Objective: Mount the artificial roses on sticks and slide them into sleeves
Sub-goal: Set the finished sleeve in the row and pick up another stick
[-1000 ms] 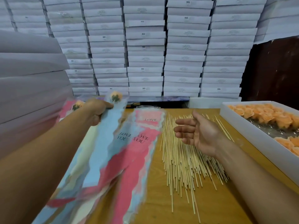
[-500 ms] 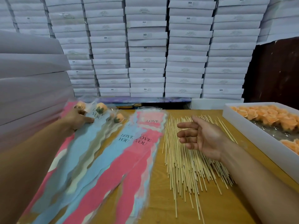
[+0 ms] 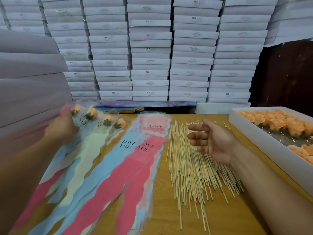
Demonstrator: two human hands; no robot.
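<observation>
Several sleeved peach roses (image 3: 92, 112) lie fanned at the table's far left, in blue, cream and pink sleeves printed "LOVE YOU". My left hand (image 3: 61, 128) rests on their upper ends, blurred, so its grip is unclear. A stack of flat unfilled sleeves (image 3: 144, 150) lies in the middle. A heap of thin wooden sticks (image 3: 188, 167) lies to their right. My right hand (image 3: 210, 141) hovers over the sticks, fingers apart, holding nothing. Loose peach rose heads (image 3: 277, 119) fill the white tray (image 3: 264, 138) at the right.
Stacks of white flat boxes (image 3: 150, 48) wall off the back of the wooden table (image 3: 225, 216). More pale boxes (image 3: 28, 78) stand close on the left. A dark panel (image 3: 288, 73) is at the back right.
My left hand has carried a sleeved rose leftwards and down onto the group of sleeved roses, which now lie fanned on the table. My right hand has stayed over the sticks.
</observation>
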